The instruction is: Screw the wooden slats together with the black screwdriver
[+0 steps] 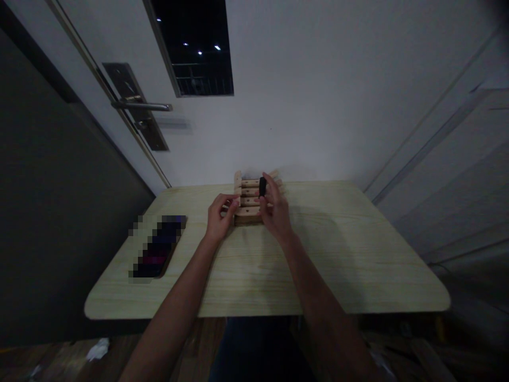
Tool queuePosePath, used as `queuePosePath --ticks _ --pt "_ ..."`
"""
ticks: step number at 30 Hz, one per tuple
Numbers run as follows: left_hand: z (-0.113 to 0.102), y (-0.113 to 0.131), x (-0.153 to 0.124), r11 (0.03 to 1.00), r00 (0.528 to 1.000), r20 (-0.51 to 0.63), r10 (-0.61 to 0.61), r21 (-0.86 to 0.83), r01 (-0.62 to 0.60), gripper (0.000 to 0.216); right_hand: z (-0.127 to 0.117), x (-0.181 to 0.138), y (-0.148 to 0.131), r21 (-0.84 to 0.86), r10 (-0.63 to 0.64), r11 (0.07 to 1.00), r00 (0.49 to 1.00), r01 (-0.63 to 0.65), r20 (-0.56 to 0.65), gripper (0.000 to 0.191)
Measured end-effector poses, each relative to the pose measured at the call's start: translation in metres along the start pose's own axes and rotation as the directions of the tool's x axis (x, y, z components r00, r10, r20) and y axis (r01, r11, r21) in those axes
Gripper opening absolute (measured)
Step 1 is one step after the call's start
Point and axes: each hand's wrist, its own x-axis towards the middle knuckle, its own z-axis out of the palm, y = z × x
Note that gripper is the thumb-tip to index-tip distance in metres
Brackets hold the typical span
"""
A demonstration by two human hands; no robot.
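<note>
A small pale wooden slatted piece [249,211] stands on the table near the wall, with dark holes along its slats. My left hand [219,216] is closed at its left edge, thumb and fingers gripping the wood. Between the thumb and forefinger of my right hand [276,215] is a short black object [262,187], held upright over the right part of the slats. Its exact kind cannot be made out. My other right fingers are bent by the wood's right side, partly hiding it.
The pale wood-grain table [358,254] has rounded front corners and its back edge meets a white door. A phone [161,249], partly pixelated, lies at the left. Above it, a metal door handle [145,106] juts out. Crumpled white paper [98,349] is on the floor.
</note>
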Motion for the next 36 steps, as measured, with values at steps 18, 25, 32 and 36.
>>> queuePosePath --ticks 18,25,32,36 --pt "0.0003 0.0031 0.0001 1.000 1.000 -0.006 -0.001 -0.007 0.001 0.031 0.0014 0.0031 0.0015 -0.179 -0.097 0.980 0.993 0.084 -0.062 0.049" --pt "0.0001 0.0024 0.0000 1.000 1.000 -0.003 0.000 -0.012 0.000 0.030 0.0018 0.0000 0.0008 -0.033 -0.061 0.998 0.998 0.062 0.018 0.051" --pt "-0.0002 0.0016 -0.0002 1.000 1.000 -0.004 0.014 0.001 -0.014 0.029 0.0044 0.0036 0.0073 -0.074 -0.057 0.996 0.997 0.053 -0.057 0.049" --pt "0.0002 0.0010 0.0002 1.000 1.000 -0.007 0.018 -0.001 -0.018 0.029 0.0032 0.0043 0.0058 -0.084 -0.057 0.995 0.996 0.051 -0.072 0.044"
